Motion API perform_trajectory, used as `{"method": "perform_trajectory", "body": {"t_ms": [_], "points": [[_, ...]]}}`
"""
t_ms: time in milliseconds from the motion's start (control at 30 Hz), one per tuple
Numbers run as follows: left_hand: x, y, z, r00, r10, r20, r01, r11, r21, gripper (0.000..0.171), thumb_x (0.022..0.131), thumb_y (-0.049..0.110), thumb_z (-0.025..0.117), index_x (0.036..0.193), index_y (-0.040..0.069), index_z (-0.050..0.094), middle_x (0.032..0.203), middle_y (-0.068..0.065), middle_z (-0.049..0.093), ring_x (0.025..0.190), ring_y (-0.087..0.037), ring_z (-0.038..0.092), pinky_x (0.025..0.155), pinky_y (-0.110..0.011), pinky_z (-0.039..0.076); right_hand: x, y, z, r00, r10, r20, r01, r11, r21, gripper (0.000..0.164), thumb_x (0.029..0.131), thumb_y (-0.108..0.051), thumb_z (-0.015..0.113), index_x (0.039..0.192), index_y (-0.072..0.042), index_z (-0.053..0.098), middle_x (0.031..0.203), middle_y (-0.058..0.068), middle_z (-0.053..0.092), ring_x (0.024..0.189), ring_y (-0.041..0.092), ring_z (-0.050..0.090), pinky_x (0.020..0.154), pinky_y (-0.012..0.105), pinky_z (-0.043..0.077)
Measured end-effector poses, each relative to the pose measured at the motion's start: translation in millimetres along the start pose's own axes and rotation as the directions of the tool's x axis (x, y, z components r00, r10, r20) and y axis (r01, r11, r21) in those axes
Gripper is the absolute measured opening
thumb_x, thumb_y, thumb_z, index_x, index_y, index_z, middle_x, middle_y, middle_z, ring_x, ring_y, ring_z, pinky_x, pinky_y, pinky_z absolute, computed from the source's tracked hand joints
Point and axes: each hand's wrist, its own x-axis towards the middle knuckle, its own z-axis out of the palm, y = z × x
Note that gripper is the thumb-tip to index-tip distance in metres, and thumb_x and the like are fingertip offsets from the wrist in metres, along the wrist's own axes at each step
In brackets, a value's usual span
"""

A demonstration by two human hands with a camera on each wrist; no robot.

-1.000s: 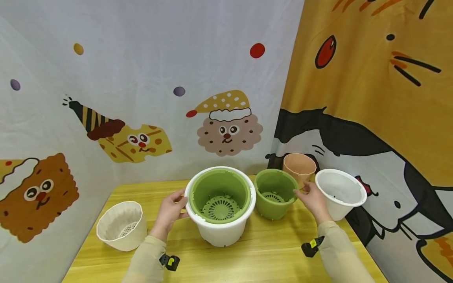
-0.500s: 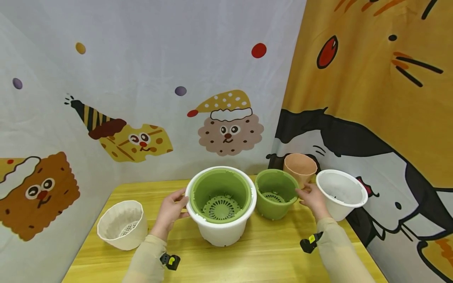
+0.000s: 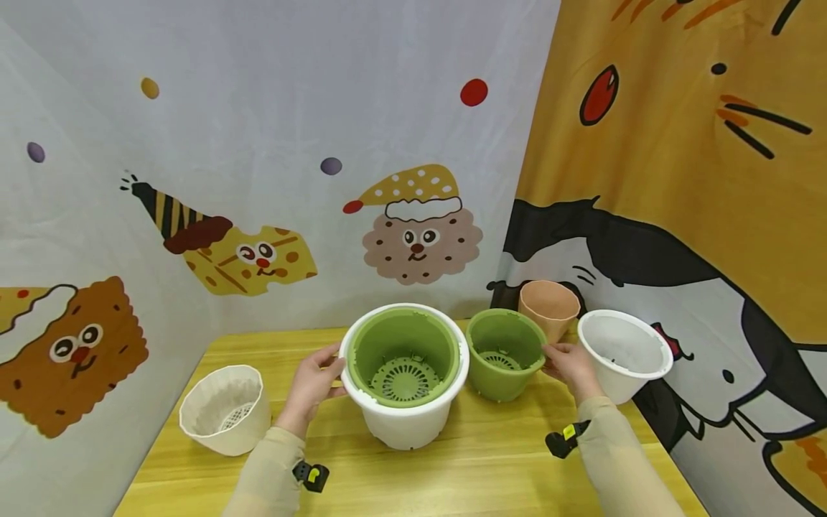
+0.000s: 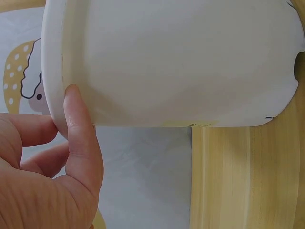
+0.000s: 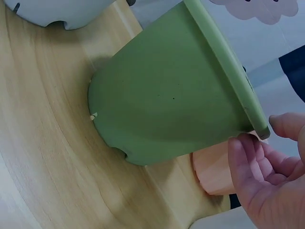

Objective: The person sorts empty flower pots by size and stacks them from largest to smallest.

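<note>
Tabletop (image 3: pixel 491 467) carries 6 pots. Big white pot (image 3: pixel 403 427) is central, 1 green insert (image 3: pixel 402 337) nested inside. Smaller white pot (image 3: pixel 619 388) sits at the right end. Green pot (image 3: pixel 496 388) stands just right of the big white pot. Cream pot (image 3: pixel 242 439) is at the left. Peach pot (image 3: pixel 548 327) is behind the green pot, partly hidden. Left hand (image 3: pixel 311 384): fingers pinch the big white pot's left rim. Right hand (image 3: pixel 573 365): fingers grip the green pot's right rim.
</note>
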Motion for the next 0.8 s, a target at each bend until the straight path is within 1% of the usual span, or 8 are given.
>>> {"method": "perform_trajectory", "body": {"t_ms": [100, 267, 367, 500, 600, 800], "points": [[-0.8, 0.4, -0.5, 1.0, 0.0, 0.001, 0.0, 1.0, -0.001, 0.045, 0.098, 0.001, 0.056, 0.143, -0.004, 0.048, 0.106, -0.019, 0.052, 0.077, -0.016, 0.062, 0.064, -0.033, 0.064, -0.3, 0.1, 0.0, 1.0, 0.028, 0.005, -0.028, 0.998, 0.047, 0.047, 0.102, -0.011, 0.053, 0.13, 0.024, 0.04, 0.089, 0.009, 0.062, 0.069, 0.007, 0.061, 0.073, 0.026, 0.061], [-0.7, 0.6, -0.4, 1.0, 0.003, 0.002, -0.003, 1.0, 0.002, 0.045, 0.099, 0.001, 0.056, 0.143, -0.004, 0.048, 0.106, -0.019, 0.052, 0.077, -0.016, 0.061, 0.063, -0.032, 0.064, -0.4, 0.5, 1.3, 0.998, 0.055, 0.008, -0.056, 0.995, 0.079, 0.044, 0.102, -0.01, 0.052, 0.129, 0.023, 0.042, 0.078, 0.002, 0.06, 0.066, 0.007, 0.06, 0.069, 0.022, 0.06], [-0.3, -0.1, -0.3, 1.0, 0.0, -0.001, 0.0, 1.0, -0.002, 0.044, 0.099, 0.001, 0.055, 0.143, -0.004, 0.048, 0.106, -0.019, 0.051, 0.076, -0.016, 0.061, 0.063, -0.032, 0.064, 0.3, 1.0, 1.8, 0.999, 0.052, 0.01, -0.052, 0.995, 0.082, 0.044, 0.101, -0.01, 0.053, 0.128, 0.024, 0.042, 0.078, 0.002, 0.06, 0.066, 0.007, 0.06, 0.068, 0.022, 0.06], [0.3, -0.8, 0.0, 1.0, -0.002, -0.002, 0.002, 1.0, -0.012, 0.044, 0.099, 0.0, 0.055, 0.142, -0.005, 0.048, 0.106, -0.019, 0.051, 0.077, -0.016, 0.061, 0.064, -0.032, 0.064, 1.4, 2.0, 2.0, 0.998, 0.062, 0.004, -0.063, 0.995, 0.084, 0.041, 0.101, -0.01, 0.053, 0.124, 0.023, 0.046, 0.074, 0.001, 0.059, 0.064, 0.007, 0.059, 0.064, 0.019, 0.059], [0.7, -1.4, -0.2, 1.0, 0.002, 0.0, -0.002, 1.0, -0.013, 0.044, 0.099, 0.0, 0.055, 0.142, -0.005, 0.048, 0.106, -0.019, 0.051, 0.077, -0.016, 0.061, 0.064, -0.032, 0.064, 2.4, 2.6, 1.7, 0.997, 0.074, 0.014, -0.075, 0.993, 0.096, 0.037, 0.101, -0.01, 0.054, 0.12, 0.022, 0.049, 0.07, -0.001, 0.058, 0.062, 0.006, 0.058, 0.062, 0.018, 0.058], [1.6, -2.1, -0.2, 1.0, -0.005, -0.005, 0.005, 1.0, -0.013, 0.044, 0.099, 0.0, 0.055, 0.142, -0.003, 0.05, 0.104, -0.019, 0.051, 0.076, -0.016, 0.061, 0.064, -0.032, 0.064, 3.6, 3.7, 0.8, 0.996, 0.09, 0.023, -0.091, 0.991, 0.098, 0.039, 0.1, -0.011, 0.056, 0.119, 0.022, 0.049, 0.068, 0.0, 0.059, 0.061, 0.007, 0.06, 0.062, 0.02, 0.06]]}}
